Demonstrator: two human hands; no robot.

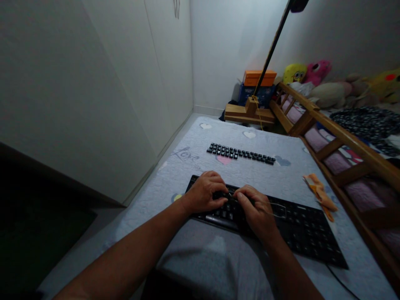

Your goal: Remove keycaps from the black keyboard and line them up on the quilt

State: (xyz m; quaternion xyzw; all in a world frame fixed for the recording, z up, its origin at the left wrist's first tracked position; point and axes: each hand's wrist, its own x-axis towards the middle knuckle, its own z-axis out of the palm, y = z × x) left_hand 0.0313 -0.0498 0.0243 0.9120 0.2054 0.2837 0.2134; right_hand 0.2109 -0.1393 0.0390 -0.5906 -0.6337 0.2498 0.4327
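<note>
A black computer keyboard lies at a slant on the bed, with a bare stretch where no keycaps show near my right hand. My left hand rests over the keyboard's left part, thumb and index finger apart, with dark keys between them. Just right of it, my right hand is closed around a thin wire keycap puller. Its squared wire loop sticks out to the right; the other end is by my left fingertips, mostly hidden. Beyond the keyboard, loose black keycaps are laid out in rows on the sheet.
An orange cloth item lies at the right on the pale blue bedsheet. A wooden bed rail runs along the right side. A white wardrobe stands left. The keyboard's cable trails off the bottom right.
</note>
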